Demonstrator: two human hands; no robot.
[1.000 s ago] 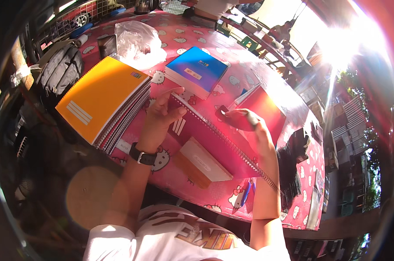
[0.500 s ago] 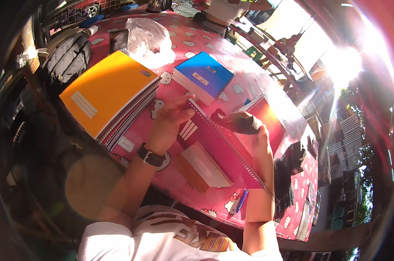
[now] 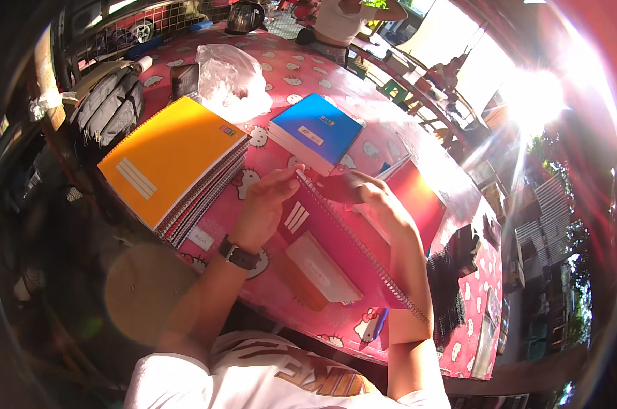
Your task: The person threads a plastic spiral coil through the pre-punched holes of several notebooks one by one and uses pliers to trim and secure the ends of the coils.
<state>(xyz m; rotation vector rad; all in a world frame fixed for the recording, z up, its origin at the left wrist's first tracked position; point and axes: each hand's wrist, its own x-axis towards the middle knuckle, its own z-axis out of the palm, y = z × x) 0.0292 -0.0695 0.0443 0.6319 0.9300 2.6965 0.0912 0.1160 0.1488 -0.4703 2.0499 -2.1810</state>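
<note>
A magenta spiral notebook is held up in front of me at a slant, its wire binding running from upper left to lower right. My left hand, with a black watch on its wrist, pinches the notebook's upper corner. At the binding, close to that corner, is my right hand; its fingers are shaded and blurred, so their grip does not show. Just beyond the left hand lies a stack of blue notebooks. A flat orange and whitish box lies beside the notebook's lower cover.
Orange-topped spiral notebooks are stacked at left, by a clear plastic bag and a grey backpack. Red notebooks and a black mesh item lie right. A blue pen is near the front edge. A person is behind the table.
My right hand's fingers have moved left along the binding toward the notebook's upper corner, and the thumb no longer stands out. My left hand keeps its hold. The view has shifted slightly.
</note>
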